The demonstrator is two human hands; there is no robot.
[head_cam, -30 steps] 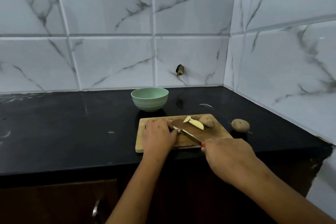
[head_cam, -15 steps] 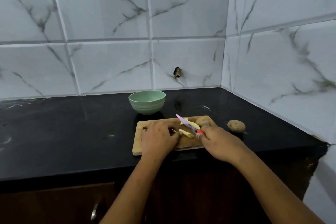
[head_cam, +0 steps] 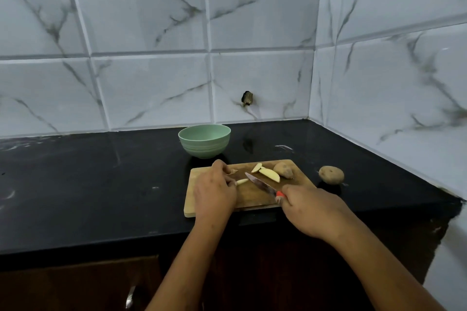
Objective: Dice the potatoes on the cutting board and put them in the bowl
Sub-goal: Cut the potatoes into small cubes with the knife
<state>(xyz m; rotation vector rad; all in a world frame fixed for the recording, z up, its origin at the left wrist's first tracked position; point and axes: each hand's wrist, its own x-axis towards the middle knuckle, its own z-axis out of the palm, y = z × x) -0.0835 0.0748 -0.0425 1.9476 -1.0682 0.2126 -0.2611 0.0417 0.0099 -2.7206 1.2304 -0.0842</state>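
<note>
Right now the left hand [head_cam: 214, 192] lies over the left part of the wooden cutting board [head_cam: 252, 198], its fingers curled and pinching a pale potato strip [head_cam: 242, 181] whose free end pokes out to the right. The right hand [head_cam: 312, 209] is wrapped round the red handle of a knife [head_cam: 260, 184]. The blade slants away and to the left across the board, with its tip just beside the strip. Whether the edge touches the wood cannot be told. Further back on the board lie two peeled wedges [head_cam: 269, 175], one larger and one smaller, close together. Just to their right is a potato half [head_cam: 283, 170] with its brown skin on. A whole potato [head_cam: 331, 174] sits off the board on the black desk [head_cam: 88, 184], near the board's right corner. A light green bowl [head_cam: 204, 142] stands upright on the desk just behind the board's left end, apart from it. Nothing can be seen inside it from this angle. White marble-look tiles cover the wall [head_cam: 151, 83] behind and to the right, and a small dark hole [head_cam: 247, 98] marks the tile above and to the right of the bowl. Below the desk edge is a dark wooden cupboard [head_cam: 75, 290] with a metal handle [head_cam: 130, 298].
</note>
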